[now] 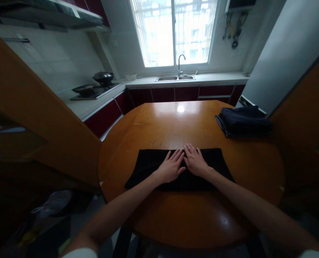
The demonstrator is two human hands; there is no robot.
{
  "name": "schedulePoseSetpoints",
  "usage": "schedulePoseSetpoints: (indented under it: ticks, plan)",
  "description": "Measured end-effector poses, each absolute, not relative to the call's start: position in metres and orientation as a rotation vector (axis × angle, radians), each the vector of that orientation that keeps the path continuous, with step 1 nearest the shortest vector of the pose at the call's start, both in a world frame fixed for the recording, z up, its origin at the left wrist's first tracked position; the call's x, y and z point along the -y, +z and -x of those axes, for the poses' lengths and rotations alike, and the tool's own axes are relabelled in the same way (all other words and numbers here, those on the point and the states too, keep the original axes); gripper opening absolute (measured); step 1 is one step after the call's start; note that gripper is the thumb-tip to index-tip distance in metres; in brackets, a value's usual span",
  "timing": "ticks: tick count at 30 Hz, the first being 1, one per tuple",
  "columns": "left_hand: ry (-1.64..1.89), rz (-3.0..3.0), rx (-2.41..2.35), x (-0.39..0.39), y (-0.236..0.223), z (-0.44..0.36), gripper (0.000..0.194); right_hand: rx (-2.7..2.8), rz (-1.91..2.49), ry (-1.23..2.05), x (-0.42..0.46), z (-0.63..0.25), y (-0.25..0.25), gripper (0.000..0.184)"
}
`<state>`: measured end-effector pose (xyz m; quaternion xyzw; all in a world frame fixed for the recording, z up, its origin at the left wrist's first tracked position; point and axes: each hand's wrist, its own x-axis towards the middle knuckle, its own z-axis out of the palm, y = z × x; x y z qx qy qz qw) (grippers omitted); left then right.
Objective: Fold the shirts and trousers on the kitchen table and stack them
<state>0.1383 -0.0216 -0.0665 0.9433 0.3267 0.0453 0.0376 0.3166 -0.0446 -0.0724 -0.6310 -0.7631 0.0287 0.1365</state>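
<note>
A folded black cloth garment lies flat across the near half of the wooden table, its exact kind not clear. My left hand rests palm down on it, just left of its middle, with the fingers stretched out toward the far edge. Right beside it, my right hand also lies flat on the cloth, fingertips at the far edge. The two hands almost meet at the middle. Neither one grips the fabric.
The round-ended wooden table carries a stack of folded dark clothes at its far right. Beyond it are a counter with a sink, a stove with pans at left, and a fridge at right.
</note>
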Motion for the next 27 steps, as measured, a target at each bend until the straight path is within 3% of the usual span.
schedulePoseSetpoints:
  ticks: [5, 12, 21, 25, 27]
  plan:
    - [0.204, -2.97, -0.923, 0.04, -0.079, -0.116, 0.066, 2.241, 1.791, -0.033, 0.061, -0.317, -0.093, 0.06]
    - [0.193, -2.954, -0.908, 0.043, -0.076, -0.111, 0.072, 2.396, 1.595, 0.054, 0.07, -0.326, -0.089, 0.062]
    - [0.167, -2.855, -1.055, 0.065, -0.064, -0.053, 0.057, 2.262, 1.757, 0.06, 0.088, -0.374, -0.097, 0.068]
    - [0.198, -2.846, -1.043, 0.076, -0.06, -0.036, 0.058, 2.197, 1.694, -0.012, 0.098, -0.371, -0.085, 0.057]
    - [0.263, -2.842, -0.967, 0.08, -0.056, -0.03, 0.05, 2.251, 1.502, 0.006, 0.108, -0.365, -0.074, 0.044]
